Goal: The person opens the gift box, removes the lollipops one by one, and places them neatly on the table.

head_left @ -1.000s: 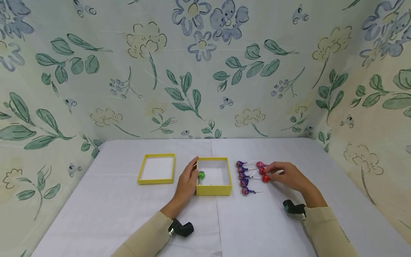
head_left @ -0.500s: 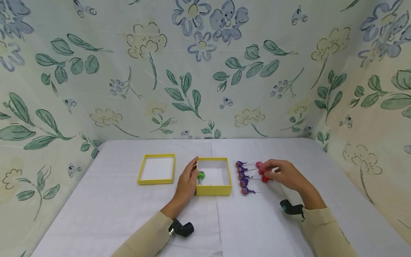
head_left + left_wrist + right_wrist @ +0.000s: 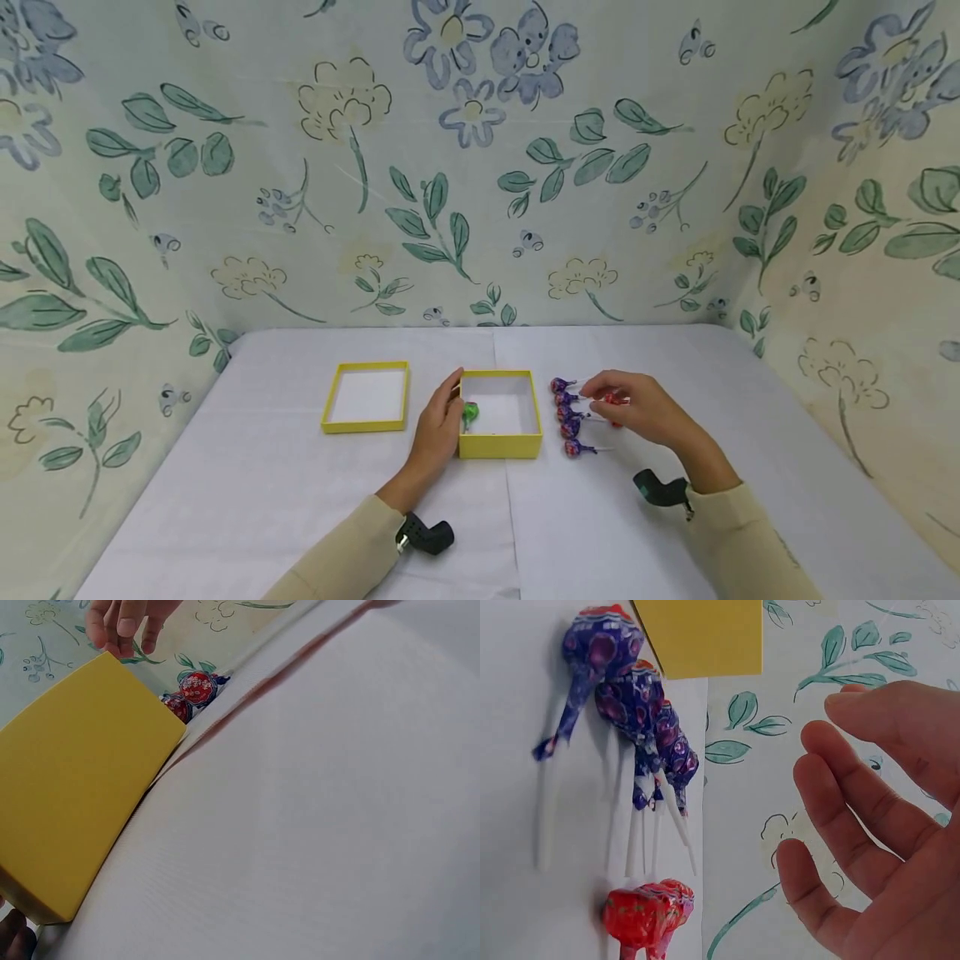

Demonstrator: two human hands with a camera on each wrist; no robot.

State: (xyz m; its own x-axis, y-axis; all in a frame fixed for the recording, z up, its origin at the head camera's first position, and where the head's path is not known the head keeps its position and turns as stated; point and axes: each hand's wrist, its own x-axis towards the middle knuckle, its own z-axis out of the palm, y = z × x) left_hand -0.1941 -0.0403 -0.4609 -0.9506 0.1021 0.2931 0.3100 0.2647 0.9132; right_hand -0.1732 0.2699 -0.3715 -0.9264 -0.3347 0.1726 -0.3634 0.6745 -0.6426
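My left hand (image 3: 435, 429) holds the left side of an uncovered yellow box (image 3: 498, 447), with its fingertips at the far left corner. A green lollipop (image 3: 469, 412) leans inside against the left wall. Right of the box, several purple-wrapped lollipops (image 3: 570, 428) lie in a column, sticks pointing right. Over the sticks hovers my right hand (image 3: 637, 408), its fingers loosely bent and a gap between thumb and forefinger. Red lollipops (image 3: 637, 913) lie beneath it, partly hidden in the head view; the pink one is covered there. The right wrist view shows nothing in that hand.
A yellow-rimmed white lid (image 3: 369, 393) lies left of the box. All of it stands on a white-covered table (image 3: 262, 467). Floral cloth (image 3: 480, 192) hangs behind and at the sides. A small black camera (image 3: 427, 535) sits on each wrist.
My right hand has moved left from the red lollipops toward the purple ones' sticks, and its thumb and forefinger are apart. The left hand and box stay in place.
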